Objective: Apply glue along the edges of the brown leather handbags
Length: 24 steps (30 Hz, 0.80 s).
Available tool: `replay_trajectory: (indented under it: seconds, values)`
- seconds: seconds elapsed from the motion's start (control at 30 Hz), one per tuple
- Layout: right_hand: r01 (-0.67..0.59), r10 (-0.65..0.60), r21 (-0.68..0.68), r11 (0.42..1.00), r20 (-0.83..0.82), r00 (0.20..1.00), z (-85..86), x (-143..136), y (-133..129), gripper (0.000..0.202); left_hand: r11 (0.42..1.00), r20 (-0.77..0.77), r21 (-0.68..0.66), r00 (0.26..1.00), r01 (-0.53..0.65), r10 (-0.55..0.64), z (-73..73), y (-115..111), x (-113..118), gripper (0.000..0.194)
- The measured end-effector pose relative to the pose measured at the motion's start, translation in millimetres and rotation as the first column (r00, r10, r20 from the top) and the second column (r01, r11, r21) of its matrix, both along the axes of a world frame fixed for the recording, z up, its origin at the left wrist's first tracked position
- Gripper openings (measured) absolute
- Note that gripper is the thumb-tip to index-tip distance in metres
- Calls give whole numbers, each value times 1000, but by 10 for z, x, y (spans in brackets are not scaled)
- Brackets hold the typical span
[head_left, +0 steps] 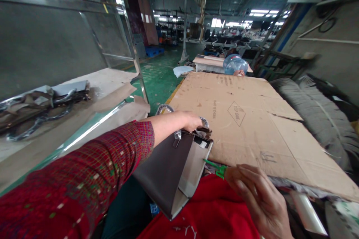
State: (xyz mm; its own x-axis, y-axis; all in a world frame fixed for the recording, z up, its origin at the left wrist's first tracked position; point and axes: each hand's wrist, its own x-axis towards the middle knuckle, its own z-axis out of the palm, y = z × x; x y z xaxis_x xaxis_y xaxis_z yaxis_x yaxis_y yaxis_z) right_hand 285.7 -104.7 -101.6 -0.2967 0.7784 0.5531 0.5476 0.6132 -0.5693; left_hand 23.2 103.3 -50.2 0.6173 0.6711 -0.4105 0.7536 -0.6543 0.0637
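Observation:
A dark brown handbag [164,168] with a pale side panel leans tilted between my lap and the edge of the cardboard-covered table. My left hand [193,121] reaches across to its upper edge, fingers curled down by a plastic-wrapped handle [204,122]; the fingertips are partly hidden. In my right hand [259,194] is a small green tool [221,171] with a thin pointed tip, closed in the fingers. That tip points left, close to the bag's side edge. Red cloth [215,209] covers my lap below the bag.
Flattened cardboard [252,108] tops the table. A blue water jug [235,64] stands at its far end. Grey padded material [314,115] lies along the right. To the left, a metal-framed rack [129,37] carries plastic-wrapped pieces [39,115] on its shelf. Green floor [158,69] shows beyond.

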Motion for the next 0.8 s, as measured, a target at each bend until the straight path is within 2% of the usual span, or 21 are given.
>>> replay_trajectory:
  seconds: [0.2, 0.4, 0.53, 0.67, 0.8]
  values:
    - [90, -90, 6, 996, -33, 995, -39, 20, 178, 13, 1000, -66, 23, 998, 10, -8, 43, -29, 19, 22]
    - [49, -53, -81, 996, -58, 997, -25, 31, 282, 12, 998, -107, 40, 994, 39, -34, 86, -56, 37, 22]
    - [-92, 87, -162, 983, -38, 996, 19, 49, 116, 11, 998, -131, 45, 991, 45, -39, 97, -69, 42, 25]
    - [-231, 235, -157, 960, 7, 972, 61, 5, -114, 15, 997, -154, 34, 986, 63, -57, 95, -70, 43, 29]
    - [-167, 169, -78, 983, 13, 986, 44, -65, -246, 17, 997, -165, 48, 985, 65, -56, 90, -86, 46, 29]
